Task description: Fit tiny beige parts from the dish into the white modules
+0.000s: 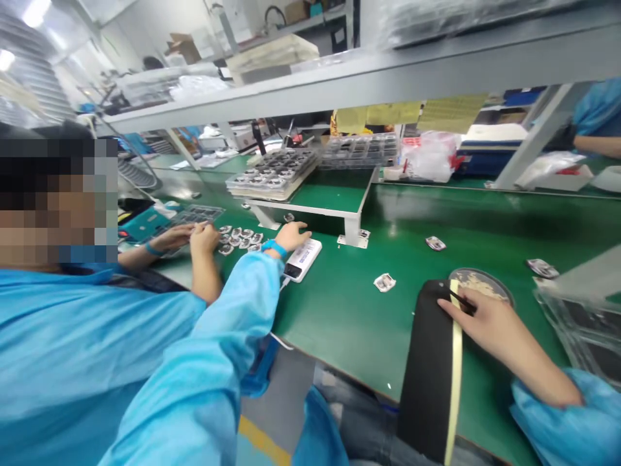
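Observation:
My left hand (290,237), with a blue wristband, reaches out with its fingers apart beside a white power bank (306,260). A white cable runs from the power bank. Just past my fingertips, a small wrapped part (289,218) lies by the low stand. My right hand (485,317) grips a long black sheet (427,362) with a pale yellow strip along its edge, held over the bench's front edge. A thin dark tool, its kind unclear, also shows between thumb and fingers. Behind this hand is a round dish (480,282) of beige bits.
A low white stand (359,213) carries trays of parts (276,171). Loose wrapped parts (385,282) lie on the green bench (339,323). Clear trays (582,330) are at the right. At left, a co-worker's hands (204,238) are near several small parts (237,238). A shelf (388,81) hangs overhead.

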`<action>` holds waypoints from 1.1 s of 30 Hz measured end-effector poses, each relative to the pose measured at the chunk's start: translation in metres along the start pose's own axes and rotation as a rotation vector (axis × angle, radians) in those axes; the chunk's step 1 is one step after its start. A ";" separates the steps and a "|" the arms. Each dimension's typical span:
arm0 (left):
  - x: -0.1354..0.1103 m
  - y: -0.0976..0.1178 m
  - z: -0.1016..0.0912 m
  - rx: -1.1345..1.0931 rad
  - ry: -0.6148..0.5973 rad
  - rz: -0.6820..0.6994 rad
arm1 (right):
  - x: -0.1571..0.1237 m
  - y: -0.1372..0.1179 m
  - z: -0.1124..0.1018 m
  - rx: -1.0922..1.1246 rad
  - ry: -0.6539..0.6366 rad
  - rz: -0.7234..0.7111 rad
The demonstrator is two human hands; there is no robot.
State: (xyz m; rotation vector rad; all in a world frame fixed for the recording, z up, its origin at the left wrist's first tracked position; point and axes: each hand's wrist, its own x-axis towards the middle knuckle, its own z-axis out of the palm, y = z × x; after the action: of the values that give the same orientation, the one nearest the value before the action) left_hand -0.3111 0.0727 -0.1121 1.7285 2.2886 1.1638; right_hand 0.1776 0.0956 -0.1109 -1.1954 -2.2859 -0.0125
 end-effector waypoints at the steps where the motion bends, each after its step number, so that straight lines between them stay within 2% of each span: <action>1: 0.019 -0.011 -0.001 0.033 0.005 -0.048 | 0.000 0.003 0.003 -0.012 -0.014 0.016; 3: 0.047 -0.026 -0.002 0.082 0.019 -0.121 | 0.000 0.005 0.008 -0.021 -0.037 0.035; 6: 0.069 -0.040 -0.001 0.119 0.034 -0.175 | 0.001 0.003 0.012 0.009 -0.006 0.038; 9: 0.077 -0.044 -0.002 0.133 0.028 -0.156 | 0.003 -0.001 0.010 0.036 0.056 0.061; 12: 0.075 -0.041 -0.005 0.122 -0.001 -0.082 | 0.004 -0.007 0.007 0.060 0.118 0.072; 14: 0.064 -0.033 -0.005 0.107 -0.024 -0.021 | 0.004 -0.010 0.006 0.073 0.140 0.076; 17: 0.027 -0.012 0.001 0.073 -0.064 0.106 | 0.006 -0.012 0.006 0.074 0.143 0.091; 21: -0.038 0.024 0.022 -0.003 -0.218 0.402 | 0.006 -0.012 0.006 0.103 0.127 0.095; 22: -0.050 0.031 0.028 -0.026 -0.238 0.489 | 0.006 -0.013 0.005 0.113 0.124 0.090; 24: -0.061 0.040 0.038 -0.053 -0.217 0.531 | 0.005 -0.014 0.004 0.124 0.118 0.075; 27: -0.042 0.043 0.044 -0.046 -0.126 0.380 | 0.003 -0.014 0.002 0.137 0.123 0.045; 30: 0.005 0.044 0.045 -0.029 -0.094 0.239 | 0.002 -0.014 0.002 0.153 0.110 0.010; 33: 0.050 0.059 0.054 -0.052 -0.119 0.172 | 0.003 -0.015 0.006 0.178 0.088 0.001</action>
State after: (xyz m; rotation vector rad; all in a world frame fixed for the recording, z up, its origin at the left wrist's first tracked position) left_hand -0.2581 0.1486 -0.0973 1.9508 2.0590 1.1019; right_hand 0.1624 0.0902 -0.1112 -1.0829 -2.1603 0.1328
